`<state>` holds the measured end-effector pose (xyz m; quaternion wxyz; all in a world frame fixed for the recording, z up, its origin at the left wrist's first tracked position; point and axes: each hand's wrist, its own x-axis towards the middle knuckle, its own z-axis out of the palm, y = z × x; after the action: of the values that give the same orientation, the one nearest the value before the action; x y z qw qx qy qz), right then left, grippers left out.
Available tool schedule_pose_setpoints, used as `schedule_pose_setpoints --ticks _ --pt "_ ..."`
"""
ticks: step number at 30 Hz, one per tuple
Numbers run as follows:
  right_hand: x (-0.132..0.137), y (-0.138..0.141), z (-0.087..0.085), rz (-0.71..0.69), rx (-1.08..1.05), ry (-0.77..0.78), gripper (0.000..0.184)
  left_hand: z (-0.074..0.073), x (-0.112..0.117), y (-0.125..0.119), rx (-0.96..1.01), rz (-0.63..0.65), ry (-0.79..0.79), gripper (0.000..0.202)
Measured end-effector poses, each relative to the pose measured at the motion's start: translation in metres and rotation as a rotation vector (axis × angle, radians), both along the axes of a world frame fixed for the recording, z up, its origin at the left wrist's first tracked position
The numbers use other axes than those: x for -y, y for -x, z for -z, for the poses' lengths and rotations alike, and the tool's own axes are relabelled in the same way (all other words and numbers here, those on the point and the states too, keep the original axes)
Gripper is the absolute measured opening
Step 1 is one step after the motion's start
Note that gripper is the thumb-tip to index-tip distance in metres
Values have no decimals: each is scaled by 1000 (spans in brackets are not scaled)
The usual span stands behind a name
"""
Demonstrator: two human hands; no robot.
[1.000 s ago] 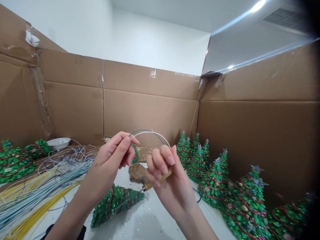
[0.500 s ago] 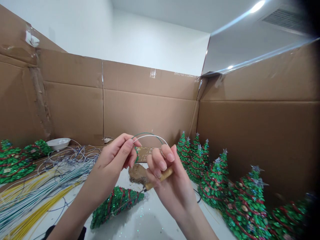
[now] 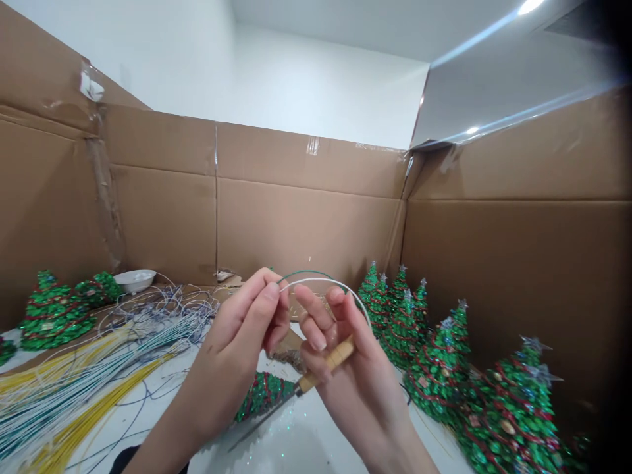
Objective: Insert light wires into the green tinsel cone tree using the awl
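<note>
My left hand [image 3: 249,319] is closed, with thumb and index finger pinching a white wire [image 3: 323,280] and a green wire [image 3: 306,272]. Both wires arch across to my right hand [image 3: 353,375]. The lower fingers of that hand are wrapped round the wooden handle of an awl [image 3: 328,363], while its upper fingers are partly spread beside the wires. The awl's thin metal shaft slants down to the left. Below it, a small green tinsel Christmas tree [image 3: 264,395] with red garland lies on its side on the white table, partly behind my left hand.
Several upright Christmas trees [image 3: 442,355] line the right side. At left lie bundles of yellow, white and green wires [image 3: 113,385], tangled at their far end near a white bowl [image 3: 135,281]. More trees [image 3: 56,313] stand behind. Cardboard walls [image 3: 306,217] enclose the table.
My right hand's upper fingers have loosened and spread, and the wire arch has widened towards the right. The awl stays in that hand. The view has shifted slightly.
</note>
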<state>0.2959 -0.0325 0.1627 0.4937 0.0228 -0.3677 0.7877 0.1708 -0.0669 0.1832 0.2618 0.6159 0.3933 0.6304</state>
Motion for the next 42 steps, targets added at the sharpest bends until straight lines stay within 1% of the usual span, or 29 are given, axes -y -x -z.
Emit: schedule_pose_setpoints --ticks 6,10,22,34,42 --pt "6 1 0 -48 -5 -5 12 -1 6 -4 46 16 19 33" --pt "6 2 0 -47 -18 -14 12 -1 9 -5 45 37 18 34" --pt "5 1 2 -41 -3 -15 13 -3 13 -5 -80 40 -4 34" --pt "4 1 3 -28 8 -30 14 -2 12 -6 -75 40 -22 32" --pt "0 4 4 -6 -4 -3 14 -2 12 -5 -52 61 -23 32"
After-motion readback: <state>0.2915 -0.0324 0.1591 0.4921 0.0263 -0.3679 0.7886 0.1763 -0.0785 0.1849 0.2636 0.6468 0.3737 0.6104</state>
